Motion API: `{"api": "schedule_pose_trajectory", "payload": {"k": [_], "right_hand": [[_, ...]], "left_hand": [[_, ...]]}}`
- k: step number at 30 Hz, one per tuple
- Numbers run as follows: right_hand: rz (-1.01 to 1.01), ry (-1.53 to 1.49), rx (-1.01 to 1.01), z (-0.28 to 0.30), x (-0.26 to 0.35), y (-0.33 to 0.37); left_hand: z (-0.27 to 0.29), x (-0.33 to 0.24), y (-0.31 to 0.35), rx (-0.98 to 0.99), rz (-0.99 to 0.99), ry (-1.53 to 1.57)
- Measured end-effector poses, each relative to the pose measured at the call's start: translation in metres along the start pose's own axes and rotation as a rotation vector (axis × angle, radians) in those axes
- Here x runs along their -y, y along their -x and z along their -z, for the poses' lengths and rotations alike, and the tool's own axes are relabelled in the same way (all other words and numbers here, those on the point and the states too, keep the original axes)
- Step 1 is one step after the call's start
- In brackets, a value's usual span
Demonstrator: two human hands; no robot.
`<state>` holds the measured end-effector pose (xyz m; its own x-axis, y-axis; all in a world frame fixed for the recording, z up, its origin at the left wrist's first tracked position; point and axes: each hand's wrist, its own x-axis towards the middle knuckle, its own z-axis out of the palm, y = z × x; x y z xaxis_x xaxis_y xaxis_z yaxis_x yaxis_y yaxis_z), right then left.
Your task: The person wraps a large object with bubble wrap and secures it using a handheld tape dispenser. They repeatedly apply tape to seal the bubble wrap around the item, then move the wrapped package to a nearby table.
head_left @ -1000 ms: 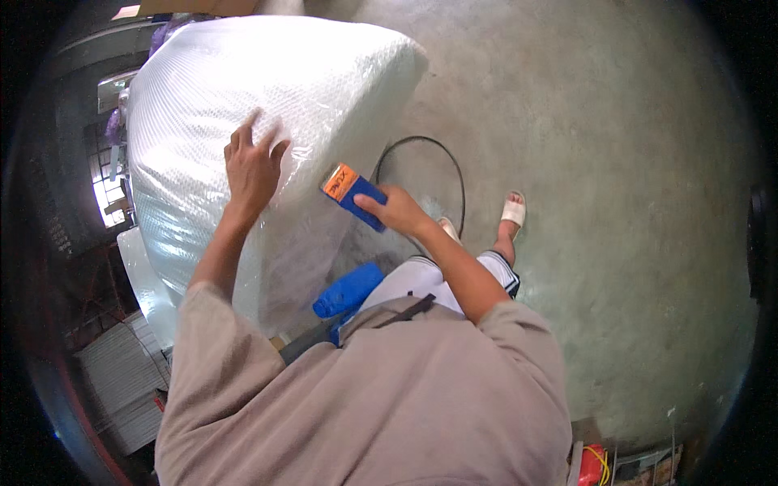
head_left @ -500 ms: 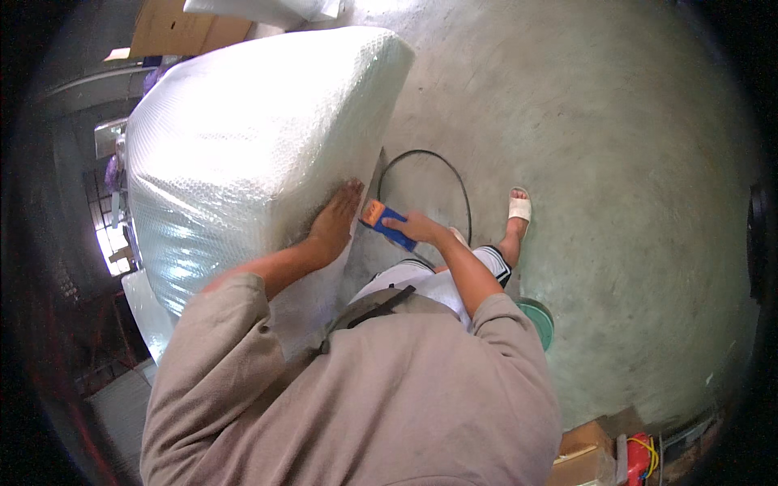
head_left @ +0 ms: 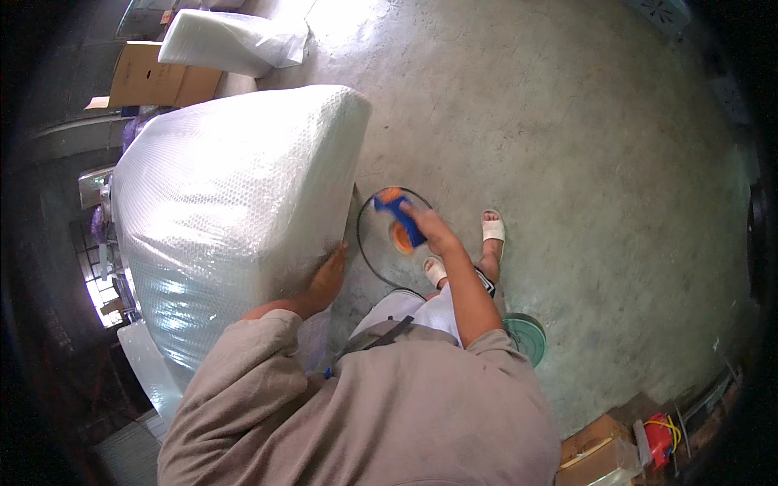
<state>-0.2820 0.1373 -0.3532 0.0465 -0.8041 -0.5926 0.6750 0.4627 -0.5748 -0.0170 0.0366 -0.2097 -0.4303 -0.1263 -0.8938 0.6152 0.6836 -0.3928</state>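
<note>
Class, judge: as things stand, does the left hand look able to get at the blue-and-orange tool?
Probably yes: from the bubble-wrapped bundle's side, the left hand seems to have open space towards the blue-and-orange tool, though the right hand holds it.

At the upper left, a pale plastic roll [head_left: 215,39] lies beside some brown cardboard [head_left: 139,77]. A dark cable [head_left: 359,237] makes a loop on the grey floor [head_left: 616,202], with a round green object [head_left: 527,338] to its lower right. Near the lower right corner, a cardboard box [head_left: 596,445] sits beside a red object [head_left: 658,441] with a yellow cord [head_left: 674,429].
</note>
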Motion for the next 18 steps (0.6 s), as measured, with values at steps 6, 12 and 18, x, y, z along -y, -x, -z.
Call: {"api": "schedule_pose_trajectory", "payload": {"k": [6, 12, 18], "right_hand": [[0.072, -1.123, 0.255, -0.002, 0.065, -0.038], [-0.157, -1.157, 0.348, -0.027, 0.099, -0.072], [-0.310, -1.161, 0.271, -0.042, 0.102, -0.073]], "left_hand": [[-0.011, 0.009, -0.067, 0.198, -0.184, 0.139], [0.071, 0.105, -0.002, -0.176, -0.034, 0.872], [0.068, 0.163, 0.176, -0.485, 0.985, 0.795]]}}
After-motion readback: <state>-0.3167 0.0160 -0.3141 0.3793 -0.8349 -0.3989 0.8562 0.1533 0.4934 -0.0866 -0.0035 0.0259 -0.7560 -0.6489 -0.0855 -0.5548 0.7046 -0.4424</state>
